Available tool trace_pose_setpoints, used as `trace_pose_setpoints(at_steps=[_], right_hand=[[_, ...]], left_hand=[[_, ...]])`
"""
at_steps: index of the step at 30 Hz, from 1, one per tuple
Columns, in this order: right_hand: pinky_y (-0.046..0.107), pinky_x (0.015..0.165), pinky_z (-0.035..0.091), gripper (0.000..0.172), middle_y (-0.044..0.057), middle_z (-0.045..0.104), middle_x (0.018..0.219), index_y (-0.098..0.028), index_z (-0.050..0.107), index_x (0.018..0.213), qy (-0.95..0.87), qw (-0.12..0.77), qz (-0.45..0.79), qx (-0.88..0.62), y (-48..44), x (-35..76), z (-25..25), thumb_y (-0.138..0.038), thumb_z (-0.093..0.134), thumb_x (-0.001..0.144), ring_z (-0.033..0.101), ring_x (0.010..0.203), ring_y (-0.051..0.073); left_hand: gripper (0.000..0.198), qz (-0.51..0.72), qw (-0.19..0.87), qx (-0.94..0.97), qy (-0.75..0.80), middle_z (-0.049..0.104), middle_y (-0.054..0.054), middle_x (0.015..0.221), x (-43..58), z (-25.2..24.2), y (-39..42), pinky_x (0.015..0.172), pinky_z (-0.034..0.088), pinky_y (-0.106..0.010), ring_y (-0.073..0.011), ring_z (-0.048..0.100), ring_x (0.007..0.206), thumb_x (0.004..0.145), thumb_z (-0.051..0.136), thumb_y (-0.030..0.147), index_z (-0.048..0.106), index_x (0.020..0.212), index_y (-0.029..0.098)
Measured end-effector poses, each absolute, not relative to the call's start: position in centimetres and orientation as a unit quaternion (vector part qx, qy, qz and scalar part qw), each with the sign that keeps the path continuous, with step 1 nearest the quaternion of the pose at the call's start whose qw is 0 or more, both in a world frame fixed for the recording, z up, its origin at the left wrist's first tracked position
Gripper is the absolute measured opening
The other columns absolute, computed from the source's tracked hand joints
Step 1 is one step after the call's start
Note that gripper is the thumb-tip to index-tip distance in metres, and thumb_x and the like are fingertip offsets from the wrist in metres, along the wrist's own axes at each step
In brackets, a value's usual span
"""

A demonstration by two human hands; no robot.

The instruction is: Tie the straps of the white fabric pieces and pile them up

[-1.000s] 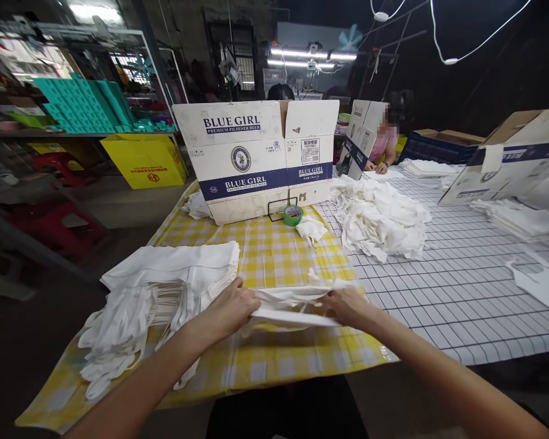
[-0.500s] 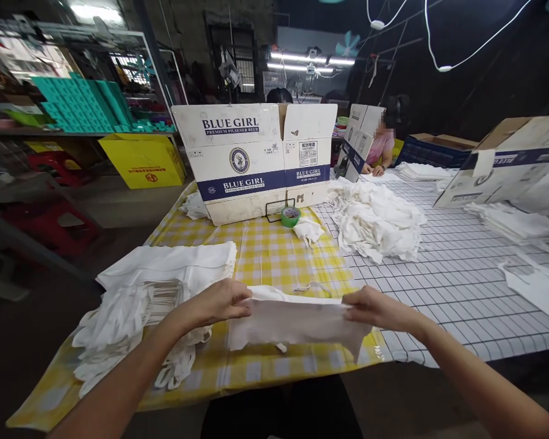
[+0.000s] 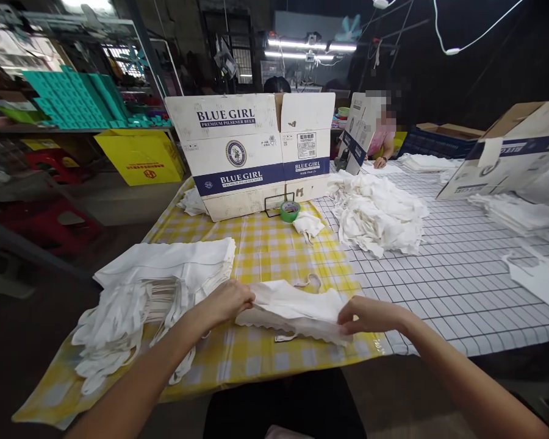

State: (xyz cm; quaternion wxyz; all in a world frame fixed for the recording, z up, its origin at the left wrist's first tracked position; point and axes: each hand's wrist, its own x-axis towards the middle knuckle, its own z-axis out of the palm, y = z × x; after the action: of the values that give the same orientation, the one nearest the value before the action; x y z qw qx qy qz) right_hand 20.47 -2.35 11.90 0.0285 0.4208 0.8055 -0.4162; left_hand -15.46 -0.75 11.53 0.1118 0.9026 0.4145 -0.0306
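A white strappy garment (image 3: 293, 303), like a short camisole top, lies across the yellow checked cloth in front of me. My left hand (image 3: 235, 300) is closed on its left end, fingers pinched together. At the opposite end, my right hand (image 3: 366, 314) grips the right edge between thumb and fingers. One thin strap loops out beyond the garment's far edge, and a small label or strap end shows below the near edge. Left of my left hand, a neat stack of similar white garments (image 3: 165, 259) lies with straps hanging toward me.
An upright white-and-blue carton (image 3: 251, 160) stands at the back, with green tape (image 3: 290, 211) before it. To the right, a loose heap of white garments (image 3: 377, 213) lies on the grid-patterned cloth (image 3: 443, 274). A co-worker (image 3: 382, 143) sits beyond another carton (image 3: 359, 131).
The garment was held up with its near panel hanging; now it lies lower and flatter on the cloth. My right hand has moved down and slightly toward me. The view has shifted slightly.
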Motion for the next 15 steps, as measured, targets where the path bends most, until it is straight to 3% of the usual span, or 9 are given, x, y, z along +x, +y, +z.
trace_pose_setpoints(at_steps=[4, 7, 9, 12, 15], right_hand=[[0.025, 0.057, 0.036, 0.026, 0.004, 0.066, 0.075, -0.021, 0.068, 0.082, 0.797, -0.084, -0.311, 0.511, -2.1, 17.3, 10.4, -0.032, 0.044, 0.084, 0.056, 0.065, 0.016], [0.026, 0.058, 0.036, 0.026, 0.005, 0.066, 0.073, -0.019, 0.066, 0.076, 0.794, -0.099, -0.27, 0.537, -1.7, 12.8, 8.4, -0.029, 0.044, 0.084, 0.058, 0.066, 0.017], [0.027, 0.06, 0.037, 0.023, 0.007, 0.066, 0.076, -0.018, 0.065, 0.078, 0.792, -0.086, -0.254, 0.548, -1.6, 9.5, 6.8, -0.033, 0.048, 0.083, 0.06, 0.071, 0.02], [0.033, 0.065, 0.039, 0.038, 0.014, 0.066, 0.081, -0.013, 0.061, 0.09, 0.759, -0.094, -0.24, 0.598, -1.3, 5.4, 4.8, -0.048, 0.048, 0.082, 0.061, 0.079, 0.027], [0.036, 0.07, 0.039, 0.037, 0.015, 0.065, 0.082, -0.012, 0.058, 0.09, 0.714, -0.145, -0.287, 0.622, -0.7, 3.3, 3.8, -0.047, 0.05, 0.081, 0.06, 0.083, 0.029]], left_hand=[[0.026, -0.04, 0.104, 0.911, 0.397, 0.059, -0.003, 0.072, -15.2, 9.8, -2.5, 0.058, 0.033, -0.023, -0.0127, 0.052, 0.064, 0.083, 0.043, 0.018, 0.06, 0.064, 0.017], [0.027, -0.043, 0.093, 0.907, 0.409, 0.057, -0.004, 0.075, -15.0, 8.8, -3.3, 0.06, 0.035, -0.023, -0.0141, 0.052, 0.068, 0.084, 0.041, 0.019, 0.059, 0.064, 0.016], [0.025, -0.042, 0.094, 0.904, 0.415, 0.056, -0.004, 0.08, -14.8, 8.5, -3.8, 0.063, 0.037, -0.024, -0.0149, 0.051, 0.073, 0.084, 0.042, 0.019, 0.058, 0.066, 0.016], [0.02, -0.04, 0.096, 0.904, 0.415, 0.055, -0.003, 0.083, -14.5, 8.6, -4.6, 0.066, 0.038, -0.024, -0.0154, 0.051, 0.078, 0.082, 0.043, 0.018, 0.058, 0.068, 0.016], [0.017, -0.035, 0.081, 0.911, 0.403, 0.055, -0.003, 0.084, -14.2, 9.1, -5.5, 0.068, 0.039, -0.025, -0.0156, 0.05, 0.079, 0.081, 0.044, 0.015, 0.058, 0.07, 0.017]])
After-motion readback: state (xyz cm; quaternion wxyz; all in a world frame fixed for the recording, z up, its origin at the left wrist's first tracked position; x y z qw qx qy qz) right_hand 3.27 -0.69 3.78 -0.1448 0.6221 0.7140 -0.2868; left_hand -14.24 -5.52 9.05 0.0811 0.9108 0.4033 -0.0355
